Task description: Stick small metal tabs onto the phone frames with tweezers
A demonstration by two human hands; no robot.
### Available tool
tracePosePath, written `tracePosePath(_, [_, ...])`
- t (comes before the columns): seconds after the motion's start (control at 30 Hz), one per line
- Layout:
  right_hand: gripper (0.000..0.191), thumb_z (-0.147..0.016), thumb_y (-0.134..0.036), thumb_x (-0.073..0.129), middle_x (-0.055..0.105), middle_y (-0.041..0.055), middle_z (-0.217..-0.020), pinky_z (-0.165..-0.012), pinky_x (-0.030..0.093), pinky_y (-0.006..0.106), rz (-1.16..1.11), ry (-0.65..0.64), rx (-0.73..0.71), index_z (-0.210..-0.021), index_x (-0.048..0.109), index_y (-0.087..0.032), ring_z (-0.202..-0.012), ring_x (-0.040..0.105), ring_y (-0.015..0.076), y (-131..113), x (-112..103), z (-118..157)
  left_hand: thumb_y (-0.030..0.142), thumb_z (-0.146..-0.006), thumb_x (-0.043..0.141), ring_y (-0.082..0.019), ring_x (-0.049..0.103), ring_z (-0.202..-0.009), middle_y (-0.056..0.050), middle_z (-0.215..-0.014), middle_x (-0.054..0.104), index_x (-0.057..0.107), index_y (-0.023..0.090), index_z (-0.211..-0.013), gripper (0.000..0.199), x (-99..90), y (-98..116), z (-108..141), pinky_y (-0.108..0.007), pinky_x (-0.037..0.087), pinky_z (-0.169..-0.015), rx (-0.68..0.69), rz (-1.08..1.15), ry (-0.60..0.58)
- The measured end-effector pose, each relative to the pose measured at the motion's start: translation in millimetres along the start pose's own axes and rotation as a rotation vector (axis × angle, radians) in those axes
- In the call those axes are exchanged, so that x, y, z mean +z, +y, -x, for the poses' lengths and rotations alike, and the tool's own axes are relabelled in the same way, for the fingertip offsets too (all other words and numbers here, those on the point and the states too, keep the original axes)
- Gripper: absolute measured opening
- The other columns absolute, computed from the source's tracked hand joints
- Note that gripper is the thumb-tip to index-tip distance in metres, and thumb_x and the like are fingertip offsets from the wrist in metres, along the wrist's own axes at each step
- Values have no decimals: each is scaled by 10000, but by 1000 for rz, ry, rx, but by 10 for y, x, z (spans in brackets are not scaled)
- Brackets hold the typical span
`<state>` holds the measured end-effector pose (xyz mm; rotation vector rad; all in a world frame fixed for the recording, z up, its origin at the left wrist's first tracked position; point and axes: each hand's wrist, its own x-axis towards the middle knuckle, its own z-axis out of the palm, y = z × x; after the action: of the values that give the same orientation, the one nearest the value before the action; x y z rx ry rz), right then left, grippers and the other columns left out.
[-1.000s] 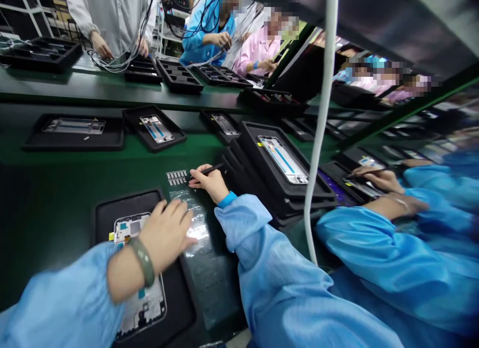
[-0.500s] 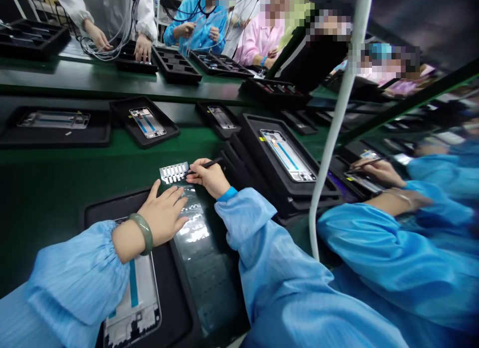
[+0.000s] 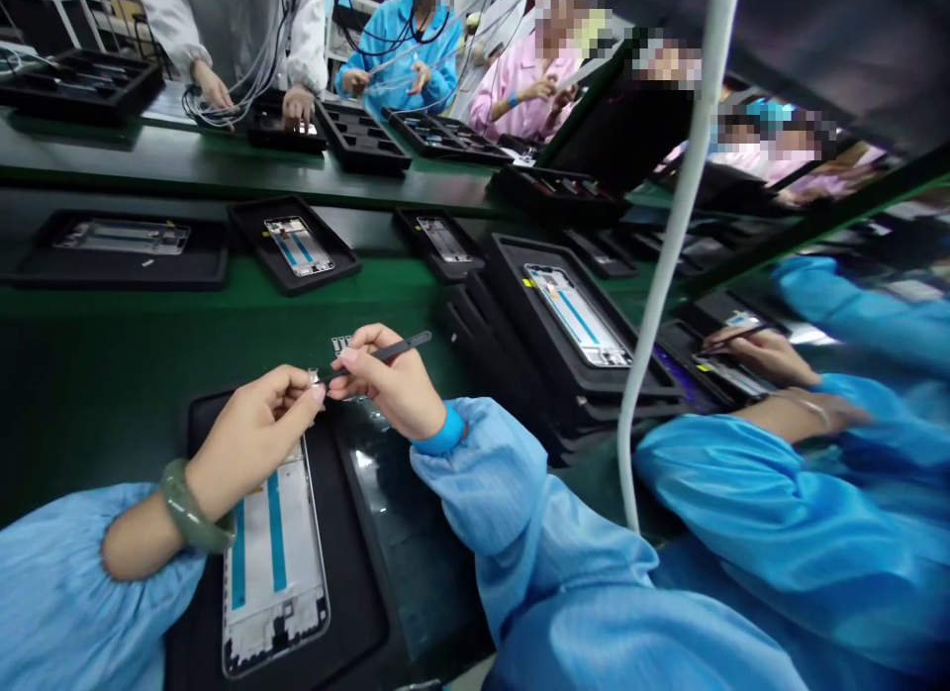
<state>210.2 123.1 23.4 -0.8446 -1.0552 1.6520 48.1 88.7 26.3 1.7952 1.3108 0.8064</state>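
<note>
My left hand [image 3: 252,439] is raised above a black tray [image 3: 356,602], and its fingertips pinch a tiny silvery piece [image 3: 314,376]. My right hand [image 3: 390,379] grips slim black tweezers [image 3: 393,350], whose tip reaches that piece. Below the hands, a phone frame [image 3: 274,572] with blue strips lies in the tray. A sheet of small labels [image 3: 341,345] shows just past my fingers, mostly hidden by them. A glossy clear film [image 3: 393,503] lies under my right wrist.
Stacked black trays [image 3: 571,315] holding a phone frame stand right of my right arm. A white hose [image 3: 672,275] hangs down beside them. A co-worker's hand [image 3: 764,354] holds a tool at the right. Further trays and people handling cables line the green benches ahead.
Both hands have lifted off the bench and come together over the tray. The tweezers now meet a small piece at my left fingertips, and the label sheet is mostly covered.
</note>
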Motion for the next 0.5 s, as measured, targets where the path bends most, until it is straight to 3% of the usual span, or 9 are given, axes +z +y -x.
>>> tracePosePath(0.13, [260,-665,-284,724,639,-31,-652,-519,566,224,55,-77,24,-778,526,-158,-534,657,116,20,113,10,469,-823,427,-129,577,-592,11,-642,584,549,193,-788,304,-74,-40,154,-255,487,-553,-106,64,-26])
tracePosePath(0.27, [258,-664,-286,728,638,-23,-656,-531,570,221,38,-95,84,-772,541,-145,-544,659,114,37,168,23,513,-806,451,-156,606,-679,-12,-773,629,551,208,-968,359,-226,-144,312,-288,513,-609,-209,64,-97])
tracePosePath(0.33, [258,-663,-289,730,640,-23,-673,-550,573,217,-9,-90,125,-760,537,-146,-561,661,107,64,186,33,504,-800,477,-184,613,-793,-35,-882,638,533,220,-1061,390,-346,-260,389,-325,517,-692,-130,-115,-36])
tracePosePath(0.4, [268,-655,-291,737,648,-20,-713,-579,574,201,-60,-87,177,-744,528,-149,-592,664,95,107,203,42,470,-794,515,-224,564,-1004,-60,-1062,610,516,240,-1115,395,-467,-413,458,-390,470,-856,45,-350,2])
tracePosePath(0.5, [274,-647,-277,745,656,-18,-765,-648,569,183,-101,-94,246,-739,522,-149,-676,674,87,196,235,55,453,-772,564,-270,363,-1262,-82,-1313,471,463,240,-1185,475,-584,-633,544,-486,293,-1042,277,-539,-101])
